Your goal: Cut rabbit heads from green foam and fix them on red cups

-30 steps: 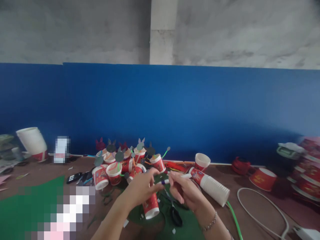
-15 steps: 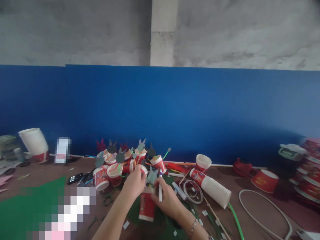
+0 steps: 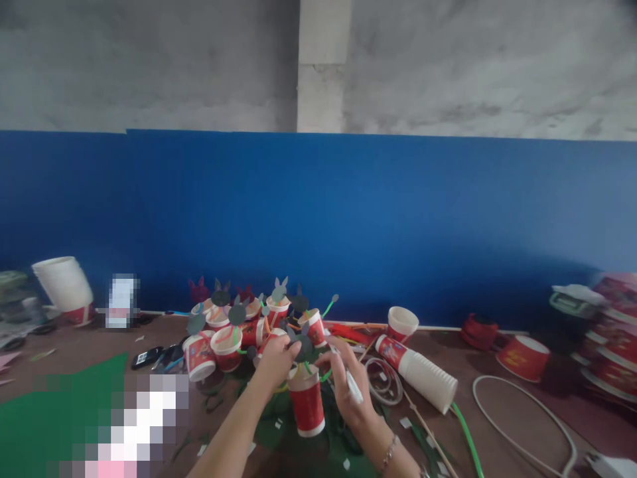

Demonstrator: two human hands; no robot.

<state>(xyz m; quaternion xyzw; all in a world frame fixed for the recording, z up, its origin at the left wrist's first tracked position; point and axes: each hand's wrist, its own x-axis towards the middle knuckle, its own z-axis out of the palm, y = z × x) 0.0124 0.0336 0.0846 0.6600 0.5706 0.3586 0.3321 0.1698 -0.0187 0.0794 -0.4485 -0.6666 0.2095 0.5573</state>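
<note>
A red paper cup [image 3: 307, 403] with a white rim stands slightly tilted between my hands. Rising from it is a dark grey-green paper rabbit head [image 3: 303, 346], with green strips at its sides. My left hand [image 3: 276, 362] has its fingertips closed at the left edge of the rabbit head. My right hand [image 3: 351, 385] grips a white marker [image 3: 353, 386] against the palm, slanting down to the right. Its fingertips are by a green strip at the cup's right side. Several similar cups with paper heads, such as a red cup [image 3: 227, 350], crowd behind my left hand.
A stack of white-rimmed cups [image 3: 428, 378] lies on the right, near a coiled tube [image 3: 383, 382]. Green paper [image 3: 94, 385] covers the left of the brown table [image 3: 462, 438]. Paper scraps lie around my hands. A blue panel [image 3: 378, 226] stands behind.
The cup has shifted right and its rabbit head now shows darker. My right hand has moved right and up, and the marker has swung from upright to slanting. My left hand has moved slightly.
</note>
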